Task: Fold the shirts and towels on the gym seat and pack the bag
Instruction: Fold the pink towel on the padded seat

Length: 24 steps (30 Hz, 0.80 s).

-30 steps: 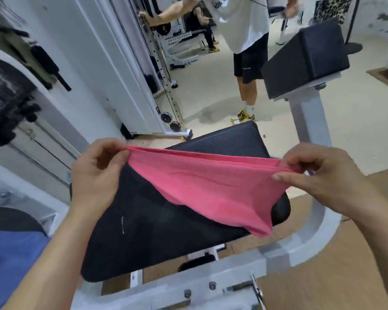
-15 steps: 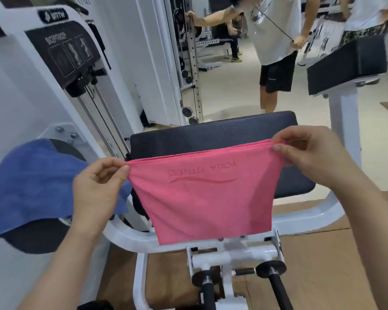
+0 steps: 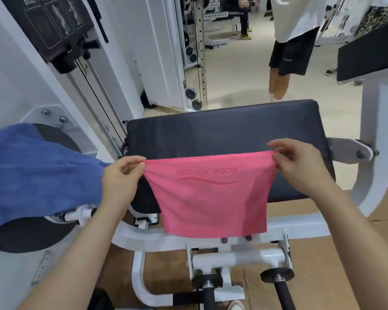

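Change: pink towel [image 3: 211,198] hung lower against the gym seat [image 3: 222,128] than half a second before — blue towel [image 3: 31,171] filled more of 9 o'clock.
Left hand [image 3: 119,182]: pinched shut on the towel's top-left corner.
Right hand [image 3: 300,166]: pinched on the top-right corner.
Edges: top hem taut, bottom hem free past the seat's near edge.
Room: seat bare toward 12 o'clock — bystander [image 3: 289,45] beyond.

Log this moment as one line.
left hand pinches pink towel corner | right hand pinches other corner | towel hangs over black padded seat
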Each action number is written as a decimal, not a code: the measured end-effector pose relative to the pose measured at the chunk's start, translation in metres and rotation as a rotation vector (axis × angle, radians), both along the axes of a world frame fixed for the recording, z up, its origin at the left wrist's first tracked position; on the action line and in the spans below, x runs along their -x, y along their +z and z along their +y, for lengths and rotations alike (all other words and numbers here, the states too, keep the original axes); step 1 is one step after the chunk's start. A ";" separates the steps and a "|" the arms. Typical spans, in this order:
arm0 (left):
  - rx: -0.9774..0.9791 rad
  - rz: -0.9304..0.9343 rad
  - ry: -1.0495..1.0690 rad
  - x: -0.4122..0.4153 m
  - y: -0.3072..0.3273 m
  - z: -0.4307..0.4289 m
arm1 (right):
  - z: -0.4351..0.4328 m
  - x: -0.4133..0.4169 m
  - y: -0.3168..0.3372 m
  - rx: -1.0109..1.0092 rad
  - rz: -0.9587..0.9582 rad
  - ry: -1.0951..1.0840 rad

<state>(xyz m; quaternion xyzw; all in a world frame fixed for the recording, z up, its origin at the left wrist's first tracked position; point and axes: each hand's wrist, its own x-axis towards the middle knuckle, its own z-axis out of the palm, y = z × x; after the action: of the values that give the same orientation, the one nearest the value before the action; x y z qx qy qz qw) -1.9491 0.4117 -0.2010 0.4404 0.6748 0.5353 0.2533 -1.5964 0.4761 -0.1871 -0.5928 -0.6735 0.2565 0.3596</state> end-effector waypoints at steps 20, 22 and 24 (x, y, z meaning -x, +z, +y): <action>0.032 0.077 0.214 -0.004 -0.025 0.193 | 0.193 0.034 -0.036 -0.059 -0.021 -0.185; 0.031 0.084 0.242 -0.001 -0.029 0.198 | 0.204 0.039 -0.038 -0.086 -0.036 -0.165; 0.025 0.082 0.261 0.001 -0.033 0.201 | 0.210 0.043 -0.043 -0.116 -0.089 -0.146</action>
<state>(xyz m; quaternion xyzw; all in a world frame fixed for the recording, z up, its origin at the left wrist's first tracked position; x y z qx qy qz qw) -1.9505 0.6128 -0.2336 0.3671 0.7429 0.5368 0.1589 -1.6390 0.6862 -0.2296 -0.6294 -0.6574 0.1634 0.3807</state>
